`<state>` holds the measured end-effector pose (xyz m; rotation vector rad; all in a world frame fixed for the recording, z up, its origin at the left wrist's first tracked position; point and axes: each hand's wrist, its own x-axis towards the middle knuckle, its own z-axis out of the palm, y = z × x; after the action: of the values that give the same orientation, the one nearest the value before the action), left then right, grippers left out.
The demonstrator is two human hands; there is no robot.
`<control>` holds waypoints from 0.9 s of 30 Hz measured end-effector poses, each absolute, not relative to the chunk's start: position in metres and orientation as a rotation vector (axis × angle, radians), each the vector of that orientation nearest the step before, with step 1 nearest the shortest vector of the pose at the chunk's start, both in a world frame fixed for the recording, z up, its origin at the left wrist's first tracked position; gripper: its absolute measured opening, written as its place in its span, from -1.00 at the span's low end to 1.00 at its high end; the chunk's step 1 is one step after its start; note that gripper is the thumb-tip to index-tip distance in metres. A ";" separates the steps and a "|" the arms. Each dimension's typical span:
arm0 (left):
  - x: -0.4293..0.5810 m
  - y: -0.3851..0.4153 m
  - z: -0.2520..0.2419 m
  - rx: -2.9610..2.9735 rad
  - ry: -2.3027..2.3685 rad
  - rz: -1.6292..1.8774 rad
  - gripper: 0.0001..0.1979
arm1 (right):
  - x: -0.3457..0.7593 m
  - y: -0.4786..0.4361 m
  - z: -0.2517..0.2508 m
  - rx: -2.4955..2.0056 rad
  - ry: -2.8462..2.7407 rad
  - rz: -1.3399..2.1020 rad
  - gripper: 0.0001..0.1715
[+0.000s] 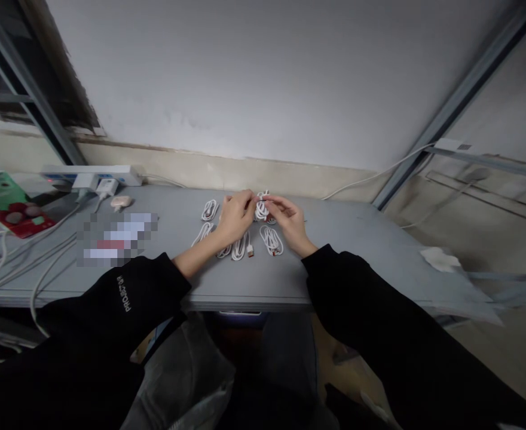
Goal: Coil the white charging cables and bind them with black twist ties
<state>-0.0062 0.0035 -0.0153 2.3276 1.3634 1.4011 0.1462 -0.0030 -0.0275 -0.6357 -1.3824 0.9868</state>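
Between my two hands, just over the grey desk (348,257), is a white coiled charging cable (262,209). My left hand (236,214) pinches it at the top from the left. From the right, my right hand (289,222) has its thumb and fingers closed on the same coil. More white coiled cables lie on the desk around my hands: one coil (210,209) at the back left, another coil (242,246) with a USB plug (250,251) in front, and a further coil (272,240) below my right hand. My left hand and wrist partly hide some of them.
A white power strip (128,175) with plugged-in chargers stands at the back left. Loose cables (43,239) run over the desk's left side, near a red and green box (14,206). A pale earbud-like case (121,202) lies there too. Metal posts (424,143) rise at both sides.
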 end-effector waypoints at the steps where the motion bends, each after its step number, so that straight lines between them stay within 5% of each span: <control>1: -0.006 0.003 -0.015 2.320 1.359 1.401 -0.78 | 0.146 -0.003 -0.028 -0.644 -1.393 0.978 -0.64; 9: -0.006 0.003 -0.013 2.184 1.302 1.459 -0.74 | 0.145 0.003 -0.037 -0.661 -1.372 0.936 -0.36; 19: -0.003 0.009 -0.019 1.909 1.173 1.521 -0.75 | 0.146 -0.002 -0.038 -0.637 -1.528 0.665 -0.78; 27: -0.005 0.009 -0.011 1.649 0.971 1.424 -0.68 | 0.151 -0.012 -0.032 -0.630 -1.586 0.643 -0.70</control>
<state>-0.0053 0.0090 -0.0114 1.6489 0.9714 1.4238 0.1514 -0.0120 -0.0321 -0.6298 -1.5864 0.6432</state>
